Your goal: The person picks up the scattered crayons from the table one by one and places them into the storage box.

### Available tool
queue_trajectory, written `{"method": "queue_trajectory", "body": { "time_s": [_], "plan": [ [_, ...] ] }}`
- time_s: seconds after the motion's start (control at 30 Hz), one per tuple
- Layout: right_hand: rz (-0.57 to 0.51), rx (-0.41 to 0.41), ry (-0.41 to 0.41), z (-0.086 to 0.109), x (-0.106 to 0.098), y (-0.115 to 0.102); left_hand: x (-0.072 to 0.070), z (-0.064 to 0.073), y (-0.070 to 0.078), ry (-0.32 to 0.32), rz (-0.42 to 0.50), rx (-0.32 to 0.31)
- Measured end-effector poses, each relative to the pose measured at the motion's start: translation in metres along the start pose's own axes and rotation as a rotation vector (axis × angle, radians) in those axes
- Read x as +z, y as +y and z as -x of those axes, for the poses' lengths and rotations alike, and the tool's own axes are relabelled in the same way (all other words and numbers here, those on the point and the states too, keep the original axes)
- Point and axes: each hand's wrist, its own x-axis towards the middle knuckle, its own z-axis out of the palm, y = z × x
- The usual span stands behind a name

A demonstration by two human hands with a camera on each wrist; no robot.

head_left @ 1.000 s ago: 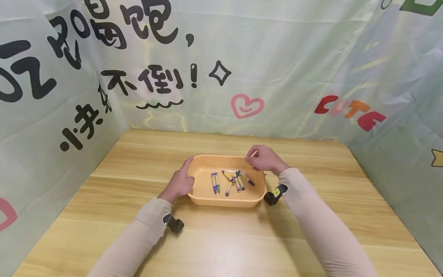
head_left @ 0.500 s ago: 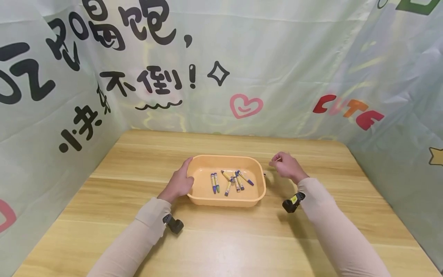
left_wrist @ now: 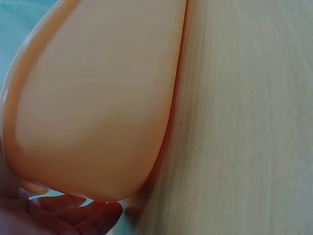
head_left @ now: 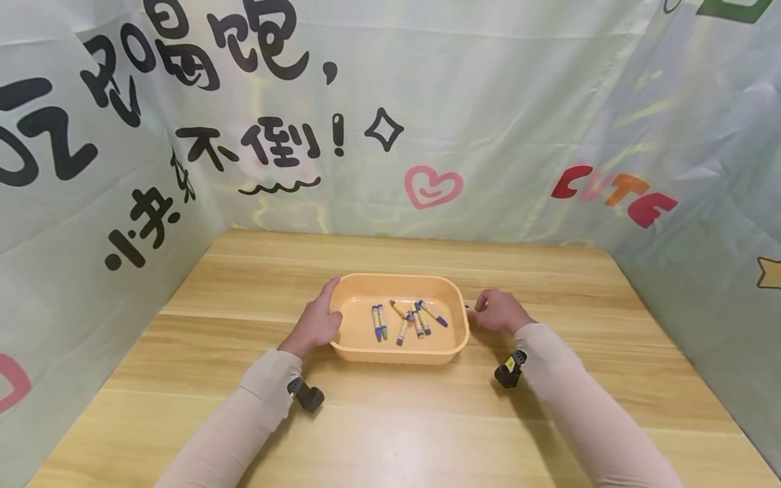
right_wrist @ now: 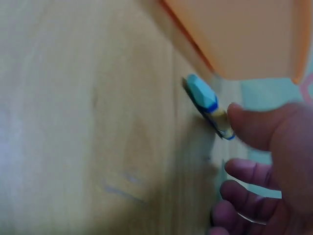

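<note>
A peach plastic basin (head_left: pixel 396 357) sits on the table, with several crayons (head_left: pixel 418 320) in yellow wrappers scattered on its floor. My left hand (head_left: pixel 317 322) grips the basin's left end, its thumb at the rim; in the left wrist view its fingers (left_wrist: pixel 98 218) lie along the outer end wall. Beyond the basin's right end, my right hand (head_left: pixel 497 312) is low near the table. The right wrist view shows a turquoise-tipped crayon (right_wrist: pixel 203 93) on the wood outside the basin. The right thumb (right_wrist: pixel 254 122) is right beside that crayon, with the other fingers loosely bent and spaced from it.
A wooden tabletop (head_left: pixel 390 427) extends around the basin. Printed fabric (head_left: pixel 518 102) with black characters and a pink heart hangs behind and along both sides. Each wrist carries a small black camera (head_left: pixel 306 395) on a strap.
My right hand has left the basin's back right corner, moved out to the right, then come down toward the table beside the basin. The left hand and the crayons inside keep their places.
</note>
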Motion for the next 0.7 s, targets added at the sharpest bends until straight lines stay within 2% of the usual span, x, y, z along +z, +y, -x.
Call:
{"method": "queue_trajectory", "body": {
  "time_s": [0.13, 0.27, 0.37, 0.53, 0.7],
  "plan": [
    [-0.020, 0.013, -0.019, 0.002, -0.002, 0.000, 0.001, -0.001, 0.000, -0.002, 0.001, 0.004],
    [-0.052, 0.076, -0.038, 0.005, -0.006, 0.001, 0.001, -0.001, -0.001, -0.003, -0.009, -0.003],
    [-0.023, 0.098, -0.051, 0.007, -0.009, 0.003, 0.001, -0.001, -0.001, -0.007, -0.009, -0.007],
    [0.030, 0.066, -0.061, 0.009, -0.011, 0.007, 0.000, -0.001, -0.001, -0.002, -0.008, 0.002],
    [0.009, 0.068, -0.058, 0.010, -0.014, 0.008, 0.000, 0.000, -0.001, -0.006, 0.001, -0.008]
  ]
}}
